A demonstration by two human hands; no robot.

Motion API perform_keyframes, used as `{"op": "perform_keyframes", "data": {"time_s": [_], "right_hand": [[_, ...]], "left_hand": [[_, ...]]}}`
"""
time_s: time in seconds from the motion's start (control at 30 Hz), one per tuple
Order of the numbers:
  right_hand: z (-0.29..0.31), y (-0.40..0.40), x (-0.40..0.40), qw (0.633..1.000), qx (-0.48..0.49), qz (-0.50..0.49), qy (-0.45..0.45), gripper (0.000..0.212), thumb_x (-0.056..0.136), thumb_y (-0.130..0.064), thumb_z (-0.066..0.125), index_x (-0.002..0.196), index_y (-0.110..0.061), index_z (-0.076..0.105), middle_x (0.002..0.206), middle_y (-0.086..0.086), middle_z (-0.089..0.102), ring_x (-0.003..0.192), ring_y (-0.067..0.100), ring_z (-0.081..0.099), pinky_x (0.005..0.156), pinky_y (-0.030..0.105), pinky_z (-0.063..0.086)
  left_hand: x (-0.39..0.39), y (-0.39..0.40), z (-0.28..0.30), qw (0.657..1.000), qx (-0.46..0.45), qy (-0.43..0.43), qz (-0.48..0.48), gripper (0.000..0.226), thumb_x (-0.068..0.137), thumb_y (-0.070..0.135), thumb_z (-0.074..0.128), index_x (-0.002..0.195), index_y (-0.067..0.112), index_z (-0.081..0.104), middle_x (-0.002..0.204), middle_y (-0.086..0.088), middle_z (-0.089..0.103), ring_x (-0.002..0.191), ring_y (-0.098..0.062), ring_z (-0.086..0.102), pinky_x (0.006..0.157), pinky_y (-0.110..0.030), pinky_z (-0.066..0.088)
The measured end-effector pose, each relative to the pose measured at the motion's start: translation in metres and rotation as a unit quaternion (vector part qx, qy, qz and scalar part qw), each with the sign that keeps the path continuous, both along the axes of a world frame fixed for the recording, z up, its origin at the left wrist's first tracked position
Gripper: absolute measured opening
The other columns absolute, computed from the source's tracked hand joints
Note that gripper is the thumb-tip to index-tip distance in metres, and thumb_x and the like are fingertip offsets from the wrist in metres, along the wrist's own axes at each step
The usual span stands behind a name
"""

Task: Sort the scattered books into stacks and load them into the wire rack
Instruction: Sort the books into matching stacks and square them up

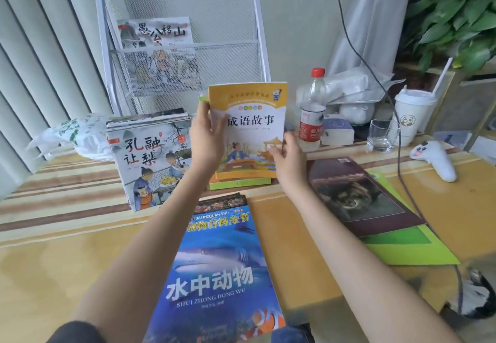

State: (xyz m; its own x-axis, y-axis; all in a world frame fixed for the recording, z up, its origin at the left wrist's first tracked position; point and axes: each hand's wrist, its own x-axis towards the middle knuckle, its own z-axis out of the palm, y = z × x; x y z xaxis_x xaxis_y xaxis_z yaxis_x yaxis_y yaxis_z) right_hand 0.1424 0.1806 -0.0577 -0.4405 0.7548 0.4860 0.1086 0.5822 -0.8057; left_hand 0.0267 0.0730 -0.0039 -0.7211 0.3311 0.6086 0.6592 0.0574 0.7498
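I hold a small stack of books upright at the table's middle, an orange-and-white book [252, 117] in front and a green book [240, 183] under it. My left hand [208, 138] grips the stack's left edge; my right hand [288, 154] grips its lower right corner. The white wire rack [185, 47] stands behind, with a picture book [158, 34] in its upper pocket. A stack of picture books [145, 154] lies to the left. A blue sea-animal book [220, 267] lies near me. A dark brown book [357, 195] rests on a green one [410, 246] at the right.
Behind the held stack stand a red-capped water bottle [312, 117], a glass [381, 136], a white lidded cup with a straw [412, 117] and a small white box [336, 129]. A white plastic bag [76, 136] lies at left, a white controller [436, 160] and a black cable [402, 171] at right.
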Motion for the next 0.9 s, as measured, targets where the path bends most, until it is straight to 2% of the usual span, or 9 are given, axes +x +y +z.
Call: {"op": "perform_keyframes", "data": {"time_s": [0.1, 0.27, 0.4, 0.5, 0.57, 0.63, 0.73, 0.83, 0.9], "right_hand": [[-0.015, -0.002, -0.015, 0.997, 0.032, -0.003, -0.070, 0.018, 0.092, -0.021, 0.058, 0.090, -0.009, 0.046, 0.061, -0.009, 0.046, 0.053, 0.009, 0.044, 0.045, 0.022, 0.026], [-0.017, -0.004, -0.016, 0.988, 0.082, -0.058, -0.119, 0.024, 0.092, -0.027, 0.059, 0.092, -0.009, 0.044, 0.076, 0.009, 0.056, 0.070, 0.026, 0.053, 0.052, 0.033, 0.031], [-0.013, 0.000, 0.010, 0.954, 0.100, -0.182, -0.218, 0.056, 0.085, -0.035, 0.065, 0.128, -0.011, 0.037, 0.124, 0.016, 0.053, 0.113, 0.033, 0.050, 0.085, 0.041, 0.044], [-0.015, 0.011, 0.040, 0.880, 0.010, -0.204, -0.428, 0.087, 0.087, -0.040, 0.061, 0.149, -0.016, 0.004, 0.154, 0.022, 0.015, 0.141, 0.041, 0.011, 0.110, 0.059, 0.013], [-0.021, 0.013, 0.056, 0.841, -0.076, -0.177, -0.505, 0.081, 0.094, -0.043, 0.048, 0.151, -0.017, -0.003, 0.156, 0.024, -0.002, 0.142, 0.045, -0.002, 0.112, 0.062, 0.004], [-0.023, 0.009, 0.064, 0.824, -0.066, -0.171, -0.537, 0.057, 0.100, -0.026, 0.038, 0.149, -0.010, 0.013, 0.153, 0.028, 0.013, 0.140, 0.045, 0.013, 0.110, 0.059, 0.018], [-0.008, 0.003, 0.072, 0.838, 0.042, -0.207, -0.503, 0.039, 0.092, 0.005, 0.034, 0.125, -0.007, 0.050, 0.126, 0.019, 0.057, 0.116, 0.036, 0.053, 0.085, 0.043, 0.043], [0.021, -0.006, 0.083, 0.815, 0.103, -0.264, -0.506, 0.034, 0.087, 0.000, 0.039, 0.101, -0.021, 0.062, 0.104, 0.005, 0.067, 0.109, 0.027, 0.058, 0.110, 0.061, 0.013], [0.039, -0.015, 0.088, 0.776, 0.167, -0.319, -0.517, 0.028, 0.087, -0.006, 0.043, 0.093, -0.023, 0.064, 0.100, 0.001, 0.065, 0.114, 0.025, 0.051, 0.100, 0.074, -0.012]], "left_hand": [[-0.017, -0.006, -0.021, 0.998, -0.031, 0.017, 0.051, 0.022, 0.093, 0.016, 0.057, 0.109, 0.001, 0.052, 0.091, -0.018, 0.050, 0.084, -0.020, 0.038, 0.065, -0.028, 0.020], [-0.024, -0.003, -0.024, 0.993, -0.072, 0.016, 0.088, 0.034, 0.091, 0.014, 0.056, 0.120, 0.001, 0.045, 0.108, -0.019, 0.046, 0.102, -0.029, 0.040, 0.080, -0.029, 0.024], [-0.012, 0.005, -0.024, 0.968, -0.139, 0.085, 0.191, 0.059, 0.087, 0.015, 0.061, 0.137, 0.000, 0.034, 0.124, -0.023, 0.042, 0.112, -0.037, 0.041, 0.098, -0.036, 0.025], [0.010, 0.014, -0.031, 0.952, -0.164, 0.105, 0.237, 0.060, 0.084, 0.010, 0.059, 0.139, 0.007, 0.036, 0.123, -0.020, 0.044, 0.110, -0.035, 0.042, 0.096, -0.040, 0.028], [0.029, 0.021, -0.036, 0.951, -0.181, 0.128, 0.215, 0.058, 0.081, 0.002, 0.057, 0.137, 0.008, 0.041, 0.120, -0.019, 0.045, 0.108, -0.034, 0.044, 0.092, -0.041, 0.030], [0.049, 0.026, -0.043, 0.958, -0.198, 0.151, 0.146, 0.057, 0.078, -0.004, 0.053, 0.133, 0.006, 0.043, 0.117, -0.019, 0.045, 0.105, -0.034, 0.042, 0.089, -0.039, 0.029], [0.069, 0.033, -0.050, 0.941, -0.258, 0.213, 0.050, 0.050, 0.079, -0.001, 0.047, 0.128, 0.007, 0.043, 0.121, -0.016, 0.043, 0.107, -0.033, 0.039, 0.089, -0.035, 0.030], [0.078, 0.035, -0.055, 0.885, -0.306, 0.350, -0.041, 0.066, 0.081, 0.014, 0.059, 0.142, 0.011, 0.032, 0.143, -0.009, 0.036, 0.126, -0.031, 0.033, 0.108, -0.040, 0.023], [0.087, 0.037, -0.052, 0.857, -0.313, 0.398, -0.089, 0.086, 0.078, 0.034, 0.070, 0.148, 0.016, 0.025, 0.151, -0.003, 0.031, 0.137, -0.025, 0.027, 0.116, -0.047, 0.004]]}}
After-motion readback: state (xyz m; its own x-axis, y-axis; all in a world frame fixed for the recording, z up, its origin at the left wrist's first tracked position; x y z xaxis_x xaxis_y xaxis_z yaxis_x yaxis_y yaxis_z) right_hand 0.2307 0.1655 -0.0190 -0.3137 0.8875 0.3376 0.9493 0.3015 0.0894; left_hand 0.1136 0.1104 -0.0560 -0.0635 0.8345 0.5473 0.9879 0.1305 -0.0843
